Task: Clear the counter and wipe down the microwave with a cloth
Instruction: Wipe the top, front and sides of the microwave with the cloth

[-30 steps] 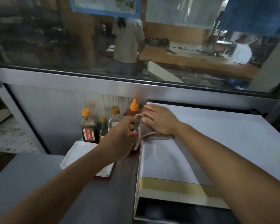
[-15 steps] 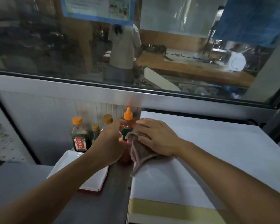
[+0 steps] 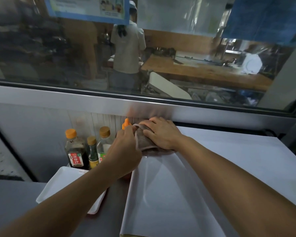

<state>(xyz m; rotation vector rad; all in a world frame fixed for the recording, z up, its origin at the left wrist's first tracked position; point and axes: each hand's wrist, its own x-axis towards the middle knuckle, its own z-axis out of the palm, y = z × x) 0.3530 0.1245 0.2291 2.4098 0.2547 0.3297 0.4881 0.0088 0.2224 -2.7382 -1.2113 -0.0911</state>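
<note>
Atop microwave [image 3: 203, 177]: crumpled brown-grey cloth [image 3: 143, 140]

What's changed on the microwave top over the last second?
The right hand pushed the brown cloth back along the white microwave top toward the rear left corner. The left hand stayed around the orange-capped bottle. Other bottles and white tray unmoved.

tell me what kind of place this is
Probably a restaurant or canteen kitchen. A serving window looks onto a back room with a long wooden worktop, sauce bottles stand beside a white tray, and the right hand presses a cloth on the microwave.
</note>
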